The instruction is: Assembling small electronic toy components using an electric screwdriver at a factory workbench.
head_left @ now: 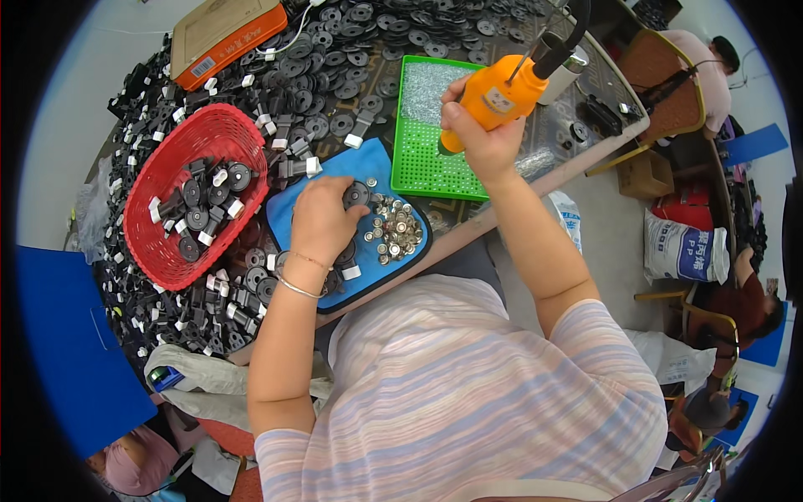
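My right hand is wrapped round an orange electric screwdriver, its dark tip slanting down over a green perforated tray. The tray's far part holds a heap of small silvery pieces. Over a blue mat, my left hand has its fingers closed at a black round disc part. Beside that disc lies a pile of small shiny metal pieces. Part of what sits under my left palm and wrist is hidden.
A red plastic basket with black-and-white parts stands at the left. Loose black discs cover the table's far side. An orange-and-tan box lies far left. White sacks and several seated people are off to the right.
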Available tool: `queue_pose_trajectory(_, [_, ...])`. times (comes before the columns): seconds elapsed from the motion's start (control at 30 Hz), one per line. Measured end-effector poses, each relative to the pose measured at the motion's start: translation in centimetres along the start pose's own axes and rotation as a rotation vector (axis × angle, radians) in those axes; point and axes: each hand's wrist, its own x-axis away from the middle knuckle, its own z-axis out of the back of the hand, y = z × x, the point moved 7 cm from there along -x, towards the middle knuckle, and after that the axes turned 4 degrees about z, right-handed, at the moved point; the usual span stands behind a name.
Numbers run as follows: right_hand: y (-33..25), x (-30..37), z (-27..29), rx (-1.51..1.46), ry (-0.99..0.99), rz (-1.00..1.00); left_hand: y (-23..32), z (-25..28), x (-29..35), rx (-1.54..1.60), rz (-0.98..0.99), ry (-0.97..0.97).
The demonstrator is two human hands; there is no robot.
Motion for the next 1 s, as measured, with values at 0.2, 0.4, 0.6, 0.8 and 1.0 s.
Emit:
queue_pose_trajectory(0.2, [0.1,-0.1,0.0,0.013,0.014,-0.003,0.1,-0.2,0.0,0.029,0.042,-0.036])
queue_pose_trajectory(0.4, [0.1,-0.5,-0.3,0.051,-0.026,0.004,-0.2,-0.4,-0.2,0.049,0.054,-0.057])
queue_pose_trajectory(0.6, [-2.4,-0.8,-2.1,-0.105,-0.046,-0.029,-0.2,-0.4,-0.1,0.098,0.03,-0.041])
queue_pose_trajectory(0.8, [-2.3,1.1,-8.0,-0.186,-0.148,-0.086,-0.2,-0.6,-0.1,0.114,0.003,-0.031])
queue_pose_trajectory(1.0, [-1.2,1.4,-10.1,-0.132,-0.268,-0.075,0.0,-0.5,-0.2,0.15,0.015,-0.04])
